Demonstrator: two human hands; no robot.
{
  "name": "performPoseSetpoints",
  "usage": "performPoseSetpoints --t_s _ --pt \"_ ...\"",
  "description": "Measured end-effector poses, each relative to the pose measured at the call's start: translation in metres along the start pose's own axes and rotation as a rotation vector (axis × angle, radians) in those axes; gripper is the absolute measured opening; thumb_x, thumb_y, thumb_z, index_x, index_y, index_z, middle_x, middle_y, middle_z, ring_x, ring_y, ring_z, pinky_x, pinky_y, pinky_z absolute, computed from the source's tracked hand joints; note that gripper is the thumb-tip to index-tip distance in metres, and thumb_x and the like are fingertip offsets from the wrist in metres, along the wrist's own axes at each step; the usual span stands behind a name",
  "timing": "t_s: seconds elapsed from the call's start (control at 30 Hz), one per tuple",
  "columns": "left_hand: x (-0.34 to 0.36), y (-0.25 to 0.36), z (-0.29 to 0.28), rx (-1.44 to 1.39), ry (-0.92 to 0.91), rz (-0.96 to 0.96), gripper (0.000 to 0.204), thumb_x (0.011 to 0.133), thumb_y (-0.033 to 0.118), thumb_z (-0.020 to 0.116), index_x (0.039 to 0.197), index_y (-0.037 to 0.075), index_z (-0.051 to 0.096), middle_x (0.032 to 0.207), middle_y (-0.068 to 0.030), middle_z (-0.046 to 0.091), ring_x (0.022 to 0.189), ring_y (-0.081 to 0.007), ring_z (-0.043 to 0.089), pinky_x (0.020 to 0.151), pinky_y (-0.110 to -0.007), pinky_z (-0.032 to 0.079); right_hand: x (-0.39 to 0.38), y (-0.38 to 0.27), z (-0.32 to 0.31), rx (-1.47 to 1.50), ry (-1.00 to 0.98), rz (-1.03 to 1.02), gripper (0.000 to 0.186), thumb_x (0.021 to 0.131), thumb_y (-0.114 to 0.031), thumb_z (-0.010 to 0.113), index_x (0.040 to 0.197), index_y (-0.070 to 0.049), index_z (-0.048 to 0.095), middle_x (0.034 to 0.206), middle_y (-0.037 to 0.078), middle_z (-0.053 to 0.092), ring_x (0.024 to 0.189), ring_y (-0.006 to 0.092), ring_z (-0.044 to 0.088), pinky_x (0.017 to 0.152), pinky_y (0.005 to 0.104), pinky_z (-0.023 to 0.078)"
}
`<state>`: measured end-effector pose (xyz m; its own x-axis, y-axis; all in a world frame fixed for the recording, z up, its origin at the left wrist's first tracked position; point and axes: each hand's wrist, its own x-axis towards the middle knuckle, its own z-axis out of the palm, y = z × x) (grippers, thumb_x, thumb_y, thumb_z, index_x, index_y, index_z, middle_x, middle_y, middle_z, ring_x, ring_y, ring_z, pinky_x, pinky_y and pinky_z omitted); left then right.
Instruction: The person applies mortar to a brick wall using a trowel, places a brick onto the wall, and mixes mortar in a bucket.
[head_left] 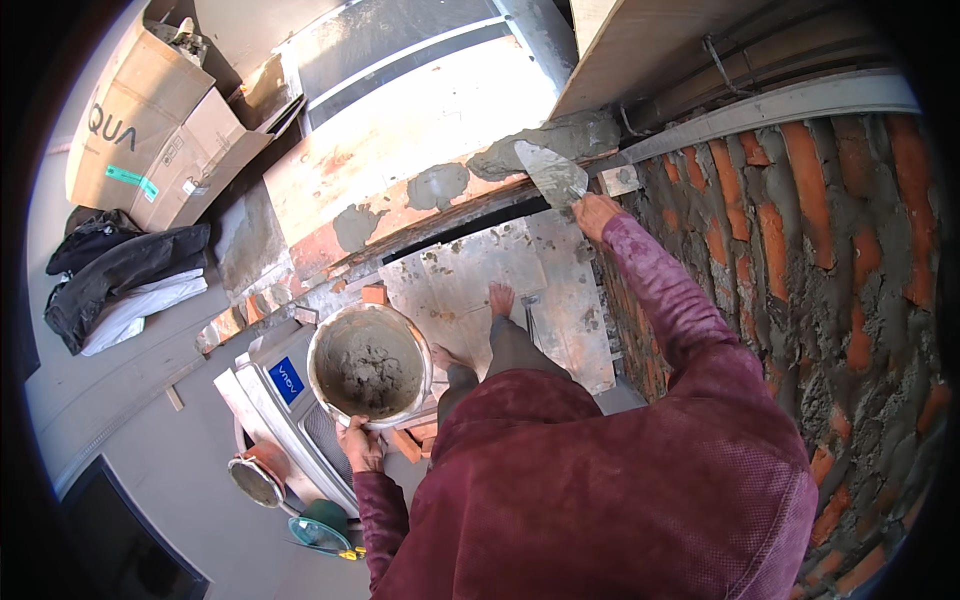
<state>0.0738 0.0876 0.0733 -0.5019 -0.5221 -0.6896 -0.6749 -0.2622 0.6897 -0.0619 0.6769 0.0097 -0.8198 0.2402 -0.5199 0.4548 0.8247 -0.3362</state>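
My right hand (597, 216) is closed round the handle of a trowel (550, 172), whose pointed blade lies over a patch of wet grey mortar (490, 160) on the ledge (395, 212). Two further mortar dabs sit along this ledge to the left. My left hand (360, 446) grips the near rim of a round bucket (424, 352). Lumpy grey mortar (368, 366) lies inside the bucket, low on its walls. The bucket stands left of my legs, close to some loose orange bricks (405, 446).
A brick wall (805, 195) with smeared joints rises along my right. My bare feet are by a stained board (455, 275). At left are a large cardboard box (150, 130), dark clothes (135, 275), a white appliance (290, 400), a smaller orange bucket (268, 466) and a green container (322, 522).
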Motion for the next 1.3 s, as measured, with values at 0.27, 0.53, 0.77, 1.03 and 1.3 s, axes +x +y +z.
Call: performPoseSetpoints --t_s 0.27,0.53,0.77,1.03,1.3 --pt "-0.009 0.007 0.030 -0.089 -0.082 0.003 0.034 0.071 -0.011 0.052 0.098 0.007 0.060 0.083 -0.0004 0.062 0.068 -0.0127 0.059 0.057 -0.028 0.056 -0.027 0.005 -0.026 0.536 -0.218 0.277 0.038 0.099 -0.038 0.043 0.095 -0.002 0.054 0.068 0.010 0.055 0.046 0.0195 0.053 0.041 0.0368 0.043" --pt "-0.010 0.020 0.054 0.000 -0.123 0.015 0.034 0.072 -0.009 0.054 0.100 0.009 0.061 0.078 0.0024 0.060 0.056 -0.0076 0.056 0.040 -0.020 0.049 -0.025 -0.043 0.053 1.062 -0.332 0.336 0.035 0.099 -0.039 0.042 0.093 -0.006 0.049 0.068 0.008 0.054 0.044 0.0202 0.052 0.036 0.0361 0.043" --pt "-0.021 0.039 0.055 0.069 -0.150 0.058 0.029 0.072 -0.010 0.053 0.095 0.007 0.061 0.077 0.0015 0.060 0.055 -0.0087 0.055 0.040 -0.021 0.047 -0.038 -0.066 0.076 0.468 -0.083 0.142 0.035 0.094 -0.032 0.047 0.101 0.001 0.054 0.087 0.025 0.065 0.068 0.0386 0.066 0.059 0.0471 0.053" --pt "0.002 0.080 0.052 0.390 -0.372 0.184 0.019 0.076 -0.006 0.057 0.091 0.005 0.061 0.071 0.0019 0.058 0.056 -0.0074 0.050 0.050 -0.023 0.038 -0.142 -0.126 -0.013 -0.201 -0.067 -0.485 0.026 0.087 -0.018 0.060 0.106 -0.001 0.055 0.097 0.021 0.057 0.084 0.0411 0.064 0.072 0.0492 0.052" --pt "0.006 0.128 0.065 0.464 -0.624 0.395 0.022 0.073 -0.009 0.056 0.088 0.006 0.061 0.065 0.0010 0.059 0.047 -0.0060 0.048 0.041 -0.021 0.034 -0.155 -0.282 0.047 -0.432 -0.019 -0.816 0.029 0.082 -0.009 0.060 0.105 0.009 0.056 0.102 0.023 0.062 0.088 0.0342 0.067 0.076 0.0377 0.056"
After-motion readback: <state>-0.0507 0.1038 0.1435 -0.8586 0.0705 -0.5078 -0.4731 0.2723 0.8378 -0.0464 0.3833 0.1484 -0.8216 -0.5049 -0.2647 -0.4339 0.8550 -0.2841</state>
